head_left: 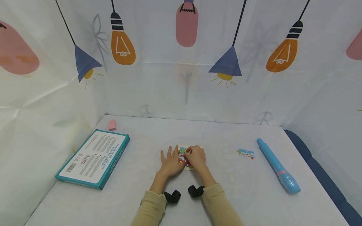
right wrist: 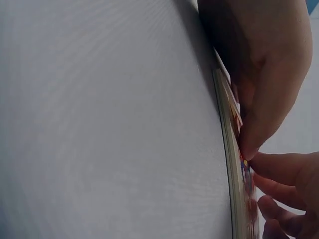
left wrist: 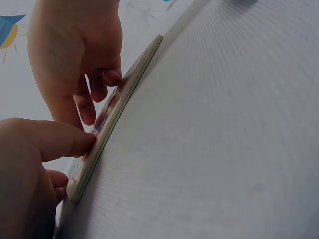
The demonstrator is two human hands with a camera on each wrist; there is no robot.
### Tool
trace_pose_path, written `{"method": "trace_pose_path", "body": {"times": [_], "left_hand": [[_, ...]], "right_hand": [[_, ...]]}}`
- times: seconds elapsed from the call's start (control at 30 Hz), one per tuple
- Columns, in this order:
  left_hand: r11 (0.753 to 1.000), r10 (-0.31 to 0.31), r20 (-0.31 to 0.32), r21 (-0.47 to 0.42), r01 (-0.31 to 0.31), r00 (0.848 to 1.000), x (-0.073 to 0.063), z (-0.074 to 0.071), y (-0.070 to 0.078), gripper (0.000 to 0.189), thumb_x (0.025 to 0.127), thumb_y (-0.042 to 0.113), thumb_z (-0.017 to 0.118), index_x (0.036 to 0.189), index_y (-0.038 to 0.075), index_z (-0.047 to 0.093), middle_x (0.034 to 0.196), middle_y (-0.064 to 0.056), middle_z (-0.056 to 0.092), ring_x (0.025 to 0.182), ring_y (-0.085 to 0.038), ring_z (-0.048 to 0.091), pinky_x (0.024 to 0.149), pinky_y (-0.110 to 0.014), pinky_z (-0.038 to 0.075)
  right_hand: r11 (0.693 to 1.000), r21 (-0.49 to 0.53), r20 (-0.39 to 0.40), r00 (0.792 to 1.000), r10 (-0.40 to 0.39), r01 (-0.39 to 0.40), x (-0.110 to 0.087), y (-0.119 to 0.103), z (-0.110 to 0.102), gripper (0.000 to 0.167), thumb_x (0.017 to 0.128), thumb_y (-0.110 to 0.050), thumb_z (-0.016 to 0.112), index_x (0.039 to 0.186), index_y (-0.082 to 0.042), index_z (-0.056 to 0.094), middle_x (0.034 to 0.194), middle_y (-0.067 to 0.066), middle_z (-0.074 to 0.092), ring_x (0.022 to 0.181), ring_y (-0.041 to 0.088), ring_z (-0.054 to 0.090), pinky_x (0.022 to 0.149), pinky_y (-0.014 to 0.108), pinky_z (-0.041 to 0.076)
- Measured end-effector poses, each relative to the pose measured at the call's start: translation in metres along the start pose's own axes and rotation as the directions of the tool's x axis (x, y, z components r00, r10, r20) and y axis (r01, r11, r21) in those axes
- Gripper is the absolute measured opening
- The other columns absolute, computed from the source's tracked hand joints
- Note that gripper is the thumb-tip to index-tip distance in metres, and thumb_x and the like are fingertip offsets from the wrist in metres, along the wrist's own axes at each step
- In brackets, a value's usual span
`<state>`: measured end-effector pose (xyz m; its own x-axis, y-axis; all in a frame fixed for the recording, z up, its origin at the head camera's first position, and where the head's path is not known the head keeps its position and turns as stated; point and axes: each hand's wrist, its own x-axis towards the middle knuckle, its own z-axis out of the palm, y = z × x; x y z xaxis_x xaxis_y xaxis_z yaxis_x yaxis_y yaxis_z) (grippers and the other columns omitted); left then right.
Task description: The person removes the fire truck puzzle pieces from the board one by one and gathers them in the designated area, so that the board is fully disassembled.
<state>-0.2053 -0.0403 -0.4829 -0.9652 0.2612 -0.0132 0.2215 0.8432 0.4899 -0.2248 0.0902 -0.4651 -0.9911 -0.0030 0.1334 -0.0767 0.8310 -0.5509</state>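
Observation:
A thin wooden jigsaw board (head_left: 190,168) with a colourful cartoon picture lies flat on the table between both hands. My left hand (head_left: 171,164) rests on its left side with fingers spread; in the left wrist view the thumb (left wrist: 75,142) presses on the picture. From the right, my right hand (head_left: 197,158) has curled fingers over the board and pinches a puzzle piece, mostly hidden by the fingers. In the right wrist view a thin piece edge (right wrist: 236,115) stands slightly tilted above the board beside that hand's thumb.
Several loose puzzle pieces (head_left: 246,153) lie to the right, next to a light-blue pen-shaped device (head_left: 278,166). On the left are a teal-edged box (head_left: 94,157) and a pink eraser-like block (head_left: 112,125). A printed white curtain (head_left: 169,84) stands behind the table.

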Motion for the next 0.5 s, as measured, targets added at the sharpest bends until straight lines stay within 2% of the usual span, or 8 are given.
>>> {"method": "trace_pose_path", "body": {"times": [0.23, 0.5], "left_hand": [[1.0, -0.02, -0.001, -0.006, 0.02, 1.0, 0.0002, 0.0005, 0.0006, 0.075, 0.085, 0.035, 0.055, 0.142, -0.004, 0.025, 0.139, -0.012, 0.045, 0.139, -0.036, 0.012, 0.104, -0.062, -0.005], [1.0, -0.025, 0.006, -0.015, 0.025, 1.0, -0.0002, -0.0002, 0.0012, 0.077, 0.085, 0.035, 0.055, 0.143, -0.003, 0.022, 0.138, -0.012, 0.046, 0.14, -0.035, 0.011, 0.104, -0.062, -0.006]], "right_hand": [[0.998, 0.07, -0.016, 1.0, 0.004, -0.003, 0.0015, 0.0019, 0.0042, 0.019, 0.074, -0.021, 0.076, 0.082, -0.007, 0.065, 0.069, 0.002, 0.05, 0.067, 0.018, 0.046, 0.057, 0.029, 0.035], [0.972, 0.235, -0.038, 0.999, 0.026, -0.017, 0.0027, 0.0011, 0.0055, 0.014, 0.077, -0.016, 0.072, 0.079, -0.007, 0.061, 0.072, 0.003, 0.063, 0.064, 0.014, 0.055, 0.058, 0.029, 0.042]]}}
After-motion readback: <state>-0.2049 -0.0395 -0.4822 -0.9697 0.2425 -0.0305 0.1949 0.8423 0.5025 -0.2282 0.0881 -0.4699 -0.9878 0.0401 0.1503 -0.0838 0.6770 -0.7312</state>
